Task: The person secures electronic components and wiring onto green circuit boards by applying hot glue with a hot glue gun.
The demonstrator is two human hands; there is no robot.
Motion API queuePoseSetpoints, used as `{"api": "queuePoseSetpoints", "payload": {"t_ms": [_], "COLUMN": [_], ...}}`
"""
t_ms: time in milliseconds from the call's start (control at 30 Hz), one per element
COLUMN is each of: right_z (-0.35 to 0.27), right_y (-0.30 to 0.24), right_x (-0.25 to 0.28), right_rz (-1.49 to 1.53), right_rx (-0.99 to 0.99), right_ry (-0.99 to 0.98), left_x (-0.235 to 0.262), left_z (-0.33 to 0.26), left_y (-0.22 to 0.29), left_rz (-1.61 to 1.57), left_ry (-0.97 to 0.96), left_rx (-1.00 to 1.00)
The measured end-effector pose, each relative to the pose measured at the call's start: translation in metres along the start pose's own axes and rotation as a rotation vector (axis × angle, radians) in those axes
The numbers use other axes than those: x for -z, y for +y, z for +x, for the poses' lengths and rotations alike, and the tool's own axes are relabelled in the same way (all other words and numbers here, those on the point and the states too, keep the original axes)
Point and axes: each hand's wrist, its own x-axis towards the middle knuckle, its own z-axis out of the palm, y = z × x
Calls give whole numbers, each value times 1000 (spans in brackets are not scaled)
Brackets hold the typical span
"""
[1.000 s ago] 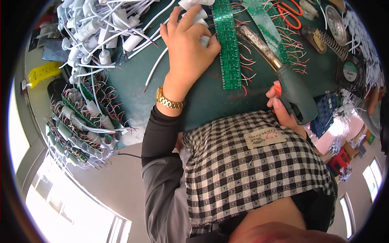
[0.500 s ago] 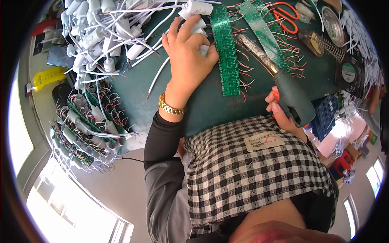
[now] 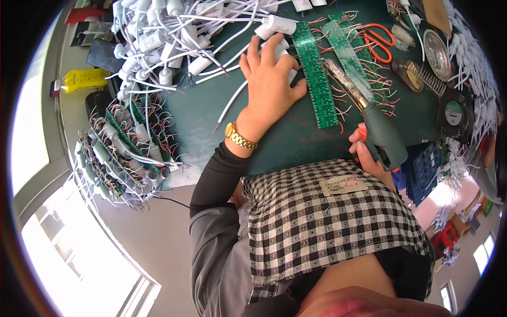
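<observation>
The green circuit strip (image 3: 316,79) runs near to far, just right of the left hand (image 3: 272,84), fingers spread flat. The right hand (image 3: 369,156) grips a soldering gun (image 3: 377,127) pointing far-left.

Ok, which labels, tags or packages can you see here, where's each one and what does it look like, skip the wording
Sewn label: on the checked cloth at the person's front, a tilted cream rectangle with red marks.
Round sticker: on the black fan at the bench's right edge, green and white.
Yellow tag-like object: far left by the pile of white capacitors, oblong; too blurred to tell more.
</observation>
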Motion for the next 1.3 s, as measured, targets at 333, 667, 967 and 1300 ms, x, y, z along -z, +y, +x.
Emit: {"api": "queuePoseSetpoints", "payload": {"t_ms": [333, 667, 967, 1300], "right_z": [-5, -15, -19, -15], "right_y": [-3, -1, -2, 0], "right_x": [8, 9, 8, 11], "right_rz": [38, 37, 82, 165], "right_rx": [-11, -19, 33, 11], "right_ry": [75, 71, 157, 344], "left_x": [5, 86, 169, 114], "left_z": [13, 109, 118, -69], "left_y": [-3, -68, -36, 11], "left_rz": [211, 314, -237, -717], "left_ry": [13, 147, 700, -5], "left_rx": [-598, -206, -166, 719]}}
